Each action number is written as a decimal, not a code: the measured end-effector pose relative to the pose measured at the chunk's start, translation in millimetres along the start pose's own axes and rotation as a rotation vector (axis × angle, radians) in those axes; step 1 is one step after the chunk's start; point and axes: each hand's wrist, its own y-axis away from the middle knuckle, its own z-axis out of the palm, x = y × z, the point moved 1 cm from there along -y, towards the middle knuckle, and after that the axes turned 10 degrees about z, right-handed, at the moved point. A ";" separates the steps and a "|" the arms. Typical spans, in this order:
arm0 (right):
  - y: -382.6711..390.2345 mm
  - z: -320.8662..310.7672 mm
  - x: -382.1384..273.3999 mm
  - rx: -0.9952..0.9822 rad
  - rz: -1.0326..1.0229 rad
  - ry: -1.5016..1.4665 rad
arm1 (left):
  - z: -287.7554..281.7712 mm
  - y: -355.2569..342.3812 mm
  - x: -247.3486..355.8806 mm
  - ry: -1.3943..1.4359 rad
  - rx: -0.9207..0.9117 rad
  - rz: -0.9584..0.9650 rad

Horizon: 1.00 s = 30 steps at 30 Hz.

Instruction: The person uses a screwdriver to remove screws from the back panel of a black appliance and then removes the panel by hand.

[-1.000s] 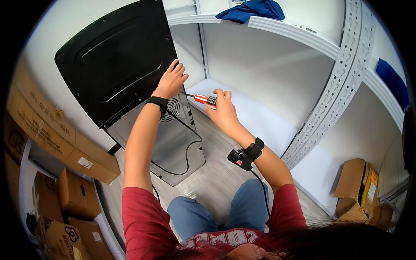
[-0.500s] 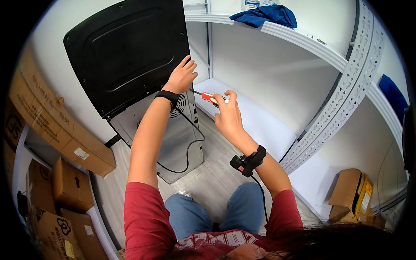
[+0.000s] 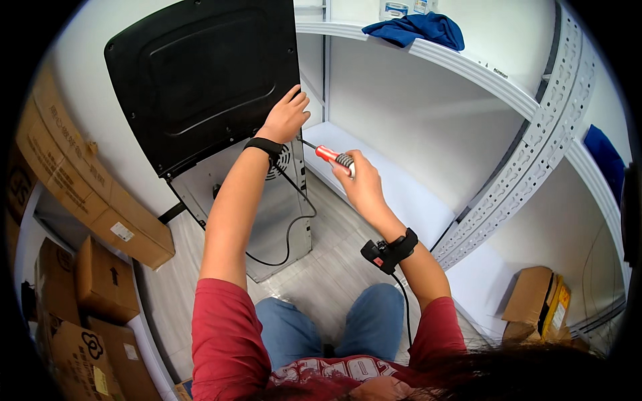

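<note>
My right hand (image 3: 364, 185) is closed round the grip of a screwdriver (image 3: 328, 154) with a red, black and white handle. The shaft points left and its tip meets the right edge of a grey metal cabinet (image 3: 277, 230), just under the black panel (image 3: 207, 73). That large panel stands tilted up at the top of the cabinet. My left hand (image 3: 286, 117) lies on the panel's lower right edge, fingers stretched out and apart, thumb hidden. A round vent (image 3: 284, 160) shows on the cabinet beside my left wrist. Whatever the tip touches is too small to make out.
White metal shelving (image 3: 468, 67) stands to the right, with a blue cloth (image 3: 418, 31) on its upper shelf. A torn cardboard box (image 3: 535, 304) sits at lower right. Tall cartons (image 3: 100, 180) and smaller boxes (image 3: 107, 281) fill the left. Black cables (image 3: 289, 234) hang from both wrist straps.
My right hand has turned, and its fingers, raised off the handle before, now wrap the grip's end. The screwdriver handle shows more fully. My left hand stays on the panel. The view has shifted slightly.
</note>
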 end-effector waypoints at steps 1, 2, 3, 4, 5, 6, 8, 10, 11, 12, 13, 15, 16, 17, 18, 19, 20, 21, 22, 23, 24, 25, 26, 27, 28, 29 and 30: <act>-2.1 -5.7 -8.5 -0.060 0.094 0.012 | 1.4 -0.1 -0.1 0.000 -0.002 -0.001; -3.3 -7.5 -12.4 -0.121 0.187 0.024 | 2.6 -0.3 -0.2 0.000 -0.004 -0.002; -2.3 -5.4 -12.8 -0.015 0.108 -0.004 | 3.7 0.1 0.0 0.000 -0.008 -0.002; -0.8 -3.7 -13.1 0.098 0.026 -0.030 | 3.3 -1.7 -0.2 -0.004 -0.006 -0.002; 1.2 -3.3 -13.7 0.211 -0.055 -0.057 | 2.8 -2.9 0.2 -0.008 -0.005 -0.002; 3.4 -4.0 -13.9 0.166 -0.084 -0.073 | 2.1 -3.9 0.2 -0.012 -0.004 -0.001; 6.4 -3.9 -13.0 0.069 -0.137 -0.106 | 0.8 -3.3 0.8 -0.020 -0.003 0.002; 4.3 -0.5 -12.4 0.094 -0.192 -0.027 | 0.0 -2.9 0.7 -0.024 -0.009 0.002; 3.7 0.8 -12.3 0.106 -0.217 0.013 | -0.1 -2.8 0.9 -0.025 -0.017 -0.001; 0.9 -0.2 -13.2 0.068 -0.129 0.072 | -0.3 -2.6 1.0 -0.025 -0.024 -0.003; -2.3 -3.7 -16.4 0.030 -0.039 0.134 | 0.4 -2.4 1.0 -0.021 -0.011 -0.005; -3.3 -3.3 -14.8 0.064 -0.012 0.172 | 1.7 -1.9 0.7 -0.013 0.016 -0.009; -3.5 0.5 -12.2 0.137 -0.076 0.147 | 1.3 -2.3 0.9 -0.008 0.012 -0.010; -2.8 2.5 -11.1 0.209 -0.141 0.122 | 0.8 -2.7 1.1 -0.004 0.007 -0.011; -0.8 3.4 -10.6 0.220 -0.199 0.172 | 0.4 -3.1 1.5 0.000 0.003 -0.012; 2.8 3.4 -14.3 0.231 -0.259 0.217 | 0.5 -3.0 1.1 -0.002 0.000 -0.012; 4.8 3.5 -16.7 0.242 -0.319 0.263 | 0.8 -3.5 1.3 -0.005 -0.003 -0.011; 4.6 4.4 -16.1 0.233 -0.350 0.316 | 0.9 -3.4 1.0 -0.007 -0.006 -0.011; 4.3 5.2 -13.7 0.224 -0.379 0.370 | 0.5 -2.8 1.1 -0.009 -0.006 -0.014; 4.5 5.6 -13.0 0.215 -0.407 0.423 | 0.1 -1.6 1.4 -0.011 -0.005 -0.018; 4.8 6.3 -13.5 0.158 -0.330 0.400 | -0.3 -0.6 1.8 -0.014 -0.005 -0.022; 4.7 6.0 -17.5 0.104 -0.256 0.377 | 0.2 -0.9 1.5 -0.017 -0.005 -0.017; 4.0 6.2 -19.6 0.049 -0.182 0.354 | 0.8 -1.6 1.8 -0.020 -0.005 -0.012; -0.9 6.4 -19.4 0.035 -0.107 0.322 | 1.3 -2.0 1.3 -0.022 -0.006 -0.007; -7.6 5.6 -17.4 0.019 -0.028 0.295 | 0.5 -3.1 2.3 -0.020 -0.004 -0.012; -11.4 3.5 -16.3 0.003 0.027 0.255 | -0.4 -4.4 2.5 -0.018 -0.002 -0.016; -15.8 1.1 -15.4 -0.010 0.081 0.215 | -1.4 -6.1 2.6 -0.016 0.001 -0.020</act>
